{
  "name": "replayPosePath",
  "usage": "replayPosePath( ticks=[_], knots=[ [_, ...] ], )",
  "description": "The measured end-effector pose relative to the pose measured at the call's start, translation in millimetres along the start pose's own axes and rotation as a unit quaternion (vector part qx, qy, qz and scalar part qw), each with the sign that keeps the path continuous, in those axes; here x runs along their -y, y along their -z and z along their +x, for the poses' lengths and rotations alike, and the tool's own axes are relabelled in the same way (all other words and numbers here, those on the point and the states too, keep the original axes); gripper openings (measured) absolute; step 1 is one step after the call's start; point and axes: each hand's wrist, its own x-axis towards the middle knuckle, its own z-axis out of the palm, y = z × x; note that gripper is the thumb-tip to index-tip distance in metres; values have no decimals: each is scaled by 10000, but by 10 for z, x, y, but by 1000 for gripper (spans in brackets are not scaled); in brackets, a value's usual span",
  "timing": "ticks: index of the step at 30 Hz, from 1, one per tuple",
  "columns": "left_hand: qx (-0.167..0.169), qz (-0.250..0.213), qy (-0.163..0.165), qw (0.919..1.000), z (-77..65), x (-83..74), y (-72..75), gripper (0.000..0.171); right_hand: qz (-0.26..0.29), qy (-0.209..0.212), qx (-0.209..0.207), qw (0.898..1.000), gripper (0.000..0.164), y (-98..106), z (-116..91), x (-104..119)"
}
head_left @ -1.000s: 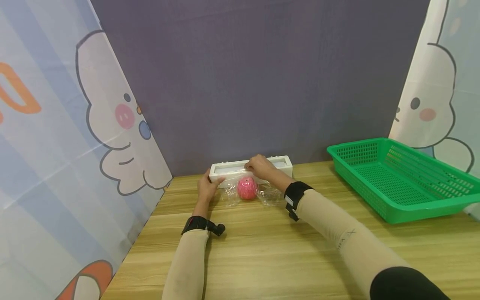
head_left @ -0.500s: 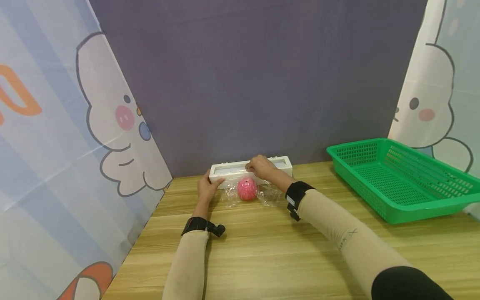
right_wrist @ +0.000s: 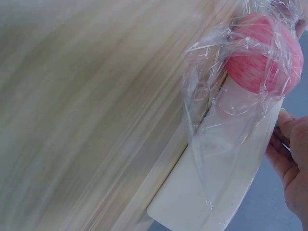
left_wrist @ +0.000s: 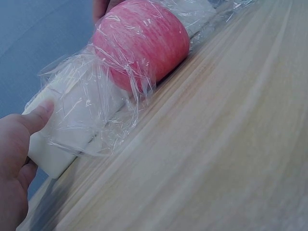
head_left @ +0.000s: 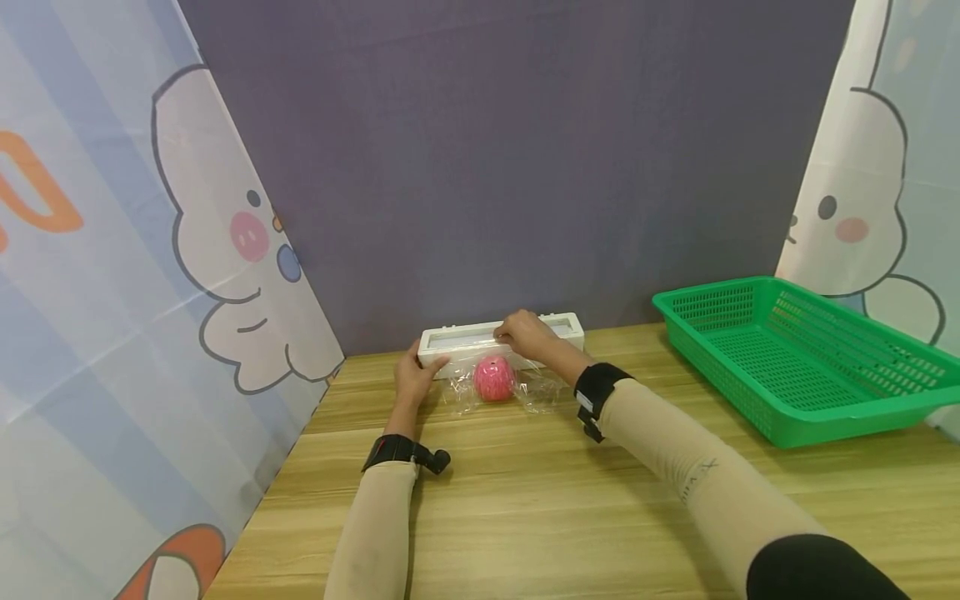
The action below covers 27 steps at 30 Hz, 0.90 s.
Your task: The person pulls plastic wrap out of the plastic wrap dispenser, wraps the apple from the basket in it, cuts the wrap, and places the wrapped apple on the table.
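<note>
A long white plastic box point(head_left: 468, 340) is standing on the wood-grain table point(head_left: 525, 508) near the dark backdrop. The pinkish-red round apple point(head_left: 495, 379) is resting directly in front of it, with crumpled transparent plastic film point(head_left: 538, 390) lying over and around it and spreading to both sides. Whether the film is closing underneath cannot be seen.

The left hand point(head_left: 415, 375) is gripping the box's left end, thumb on the front face. The right hand point(head_left: 522, 333) is curling its fingers at the upper edge; whether they are pinching a part there cannot be told, the contact being hidden.

Risks, as judged: should the left grip be slackening, a sideways pull by the right hand could be skewing the box. Uneven pull could be tearing the film or bunching it. Loose film edges could be clinging to the fingers, and a tug could be rolling the apple. The green perforated plastic basket point(head_left: 810, 429) is standing well apart to the right.
</note>
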Motion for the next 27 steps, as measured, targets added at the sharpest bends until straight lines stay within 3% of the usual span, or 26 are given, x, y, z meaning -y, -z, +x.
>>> replayPosePath(
  ticks=[5, 15, 19, 27],
  knots=[
    [14, -21, 30, 10000, -2, -8, -1, 72, -19, -19, -49, 10000, 17, 8, -36, -31],
    [-1, 162, -87, 9998, 8, -3, 0, 67, -100, 95, -109, 9998, 24, 47, -97, -102],
    [-27, 118, -99, 9999, -3, -15, 10, 66, -92, 80, -100, 9999, 17, 79, -140, -141],
    [13, 169, -132, 9998, -3, -20, 11, 64, 15, 415, -395, 9984, 12, 108, -241, -273]
  ],
)
